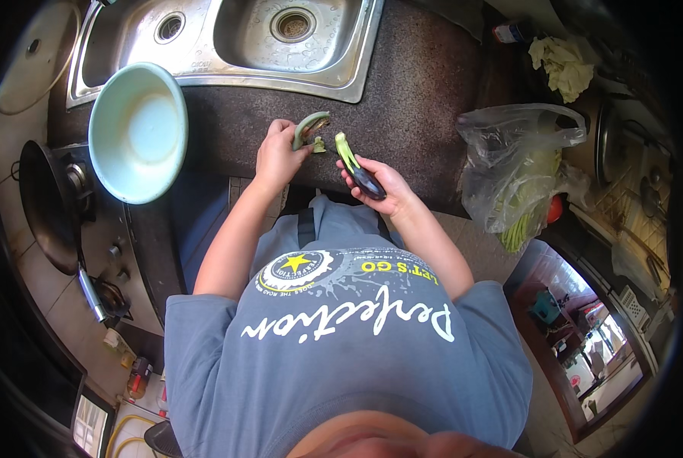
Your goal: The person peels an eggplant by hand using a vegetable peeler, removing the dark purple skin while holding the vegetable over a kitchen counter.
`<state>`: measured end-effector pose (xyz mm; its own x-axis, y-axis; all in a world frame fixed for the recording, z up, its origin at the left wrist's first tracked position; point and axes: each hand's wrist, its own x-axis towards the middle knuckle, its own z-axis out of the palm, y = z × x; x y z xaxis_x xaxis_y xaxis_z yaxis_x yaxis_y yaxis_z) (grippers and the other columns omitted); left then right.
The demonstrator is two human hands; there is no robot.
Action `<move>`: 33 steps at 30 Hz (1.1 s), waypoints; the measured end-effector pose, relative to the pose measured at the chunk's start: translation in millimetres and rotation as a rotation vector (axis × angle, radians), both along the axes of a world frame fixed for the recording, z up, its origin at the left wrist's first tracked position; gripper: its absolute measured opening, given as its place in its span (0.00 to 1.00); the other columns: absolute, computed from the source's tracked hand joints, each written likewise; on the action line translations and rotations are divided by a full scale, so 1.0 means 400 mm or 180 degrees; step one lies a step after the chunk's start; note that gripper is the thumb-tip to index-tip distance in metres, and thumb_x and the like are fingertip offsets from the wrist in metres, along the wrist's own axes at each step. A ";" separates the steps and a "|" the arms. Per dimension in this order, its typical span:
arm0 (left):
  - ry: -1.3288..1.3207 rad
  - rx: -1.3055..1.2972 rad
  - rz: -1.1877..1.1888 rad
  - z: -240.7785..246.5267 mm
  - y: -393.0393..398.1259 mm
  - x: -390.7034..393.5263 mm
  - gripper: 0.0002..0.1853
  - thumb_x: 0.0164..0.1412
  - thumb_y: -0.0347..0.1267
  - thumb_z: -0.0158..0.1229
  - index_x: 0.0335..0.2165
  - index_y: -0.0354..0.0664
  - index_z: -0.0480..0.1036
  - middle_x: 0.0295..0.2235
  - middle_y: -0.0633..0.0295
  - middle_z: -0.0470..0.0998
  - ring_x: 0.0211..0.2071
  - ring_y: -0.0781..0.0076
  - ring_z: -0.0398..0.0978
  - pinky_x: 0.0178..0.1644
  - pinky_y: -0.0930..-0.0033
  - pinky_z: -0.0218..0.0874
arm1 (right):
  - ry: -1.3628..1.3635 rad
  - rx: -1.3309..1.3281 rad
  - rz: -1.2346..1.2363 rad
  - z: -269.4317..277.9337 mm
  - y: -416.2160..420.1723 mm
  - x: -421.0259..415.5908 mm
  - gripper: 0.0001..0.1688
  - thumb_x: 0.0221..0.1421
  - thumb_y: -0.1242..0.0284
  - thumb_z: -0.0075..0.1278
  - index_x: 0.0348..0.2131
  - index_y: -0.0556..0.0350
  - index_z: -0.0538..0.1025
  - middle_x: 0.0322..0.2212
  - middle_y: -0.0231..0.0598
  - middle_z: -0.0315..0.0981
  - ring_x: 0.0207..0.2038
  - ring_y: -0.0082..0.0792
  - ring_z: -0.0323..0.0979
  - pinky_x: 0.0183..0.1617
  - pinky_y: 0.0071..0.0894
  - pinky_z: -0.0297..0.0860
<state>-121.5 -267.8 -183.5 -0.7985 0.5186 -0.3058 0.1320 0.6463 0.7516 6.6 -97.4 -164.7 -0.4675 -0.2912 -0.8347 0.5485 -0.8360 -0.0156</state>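
Note:
A small dark purple eggplant [366,180] lies in my right hand [392,188], its pale green stem end pointing up and away from me. My left hand [281,151] grips a pale green curved tool [306,127], which looks like a peeler with a brownish metal part. A small scrap of light green eggplant skin or calyx [318,145] is at my left fingertips, beside the stem end. The two hands are apart, over the near edge of the dark speckled countertop [416,103].
A light blue plastic basin [154,123] overlaps the steel double sink [341,86]. A wok [47,206] sits by the stove at left. Right of my hands, a clear plastic bag [493,166] holds green beans [516,232], near cabbage leaves [565,68] and a red round item [555,209].

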 end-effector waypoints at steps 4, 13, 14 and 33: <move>-0.0104 -0.0248 0.0076 -0.006 0.010 0.006 0.10 0.42 0.31 0.61 0.28 0.43 0.72 0.30 0.58 0.74 0.33 0.57 0.73 0.36 0.62 0.63 | 0.0050 -0.0060 -0.0168 -0.010 -0.008 -0.005 0.20 0.59 0.62 0.38 0.41 0.59 0.71 0.26 0.30 0.70 0.25 0.19 0.68 0.26 0.18 0.66; -0.0260 -0.0055 0.0370 -0.037 0.005 0.004 0.10 0.43 0.30 0.62 0.27 0.39 0.73 0.25 0.58 0.76 0.28 0.64 0.75 0.34 0.67 0.64 | 0.0097 -0.0080 -0.0315 -0.019 -0.014 -0.008 0.21 0.60 0.62 0.37 0.42 0.59 0.70 0.26 0.31 0.69 0.27 0.20 0.67 0.27 0.18 0.66; -0.0310 -0.0083 0.0393 -0.034 0.007 0.004 0.10 0.43 0.29 0.62 0.28 0.37 0.73 0.24 0.59 0.76 0.27 0.67 0.75 0.33 0.70 0.64 | 0.0123 -0.0063 -0.0330 -0.018 -0.015 -0.008 0.21 0.60 0.61 0.36 0.43 0.59 0.70 0.27 0.32 0.69 0.27 0.20 0.67 0.28 0.18 0.66; 0.0035 0.0301 -0.0803 0.084 0.031 0.104 0.09 0.59 0.33 0.47 0.29 0.38 0.62 0.22 0.46 0.71 0.27 0.43 0.70 0.28 0.51 0.60 | 0.0597 0.0930 -0.0175 0.000 -0.040 -0.021 0.17 0.59 0.66 0.38 0.44 0.55 0.70 0.33 0.33 0.72 0.29 0.21 0.68 0.23 0.20 0.63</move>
